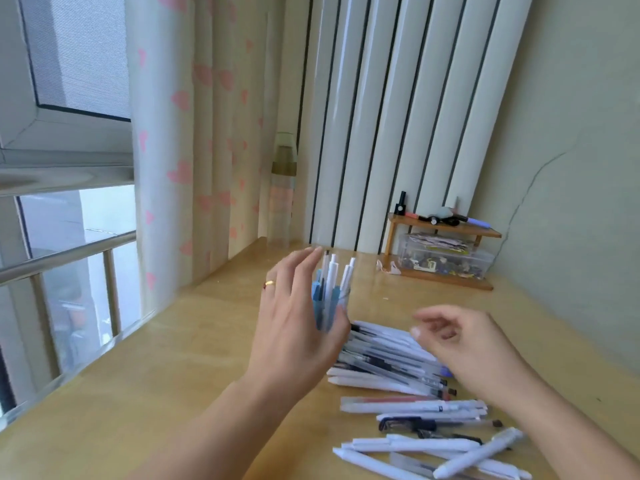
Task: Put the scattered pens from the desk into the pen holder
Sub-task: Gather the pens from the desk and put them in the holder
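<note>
A clear pen holder [337, 306] stands on the wooden desk [156, 393] with several white and blue pens upright in it. My left hand [294, 327], a gold ring on one finger, is spread against the holder's left side, thumb near its front; it looks like a light steadying touch. My right hand [460, 341] hovers above a pile of scattered pens [388, 362], fingers loosely curled with nothing in them. More white and black pens [429, 445] lie loose nearer the desk's front right.
A small wooden shelf [446, 230] with a clear box of small items under it stands at the back right against the wall. A clear bottle [282, 188] stands by the heart-patterned curtain [187, 150]. The desk's left edge runs along a window railing.
</note>
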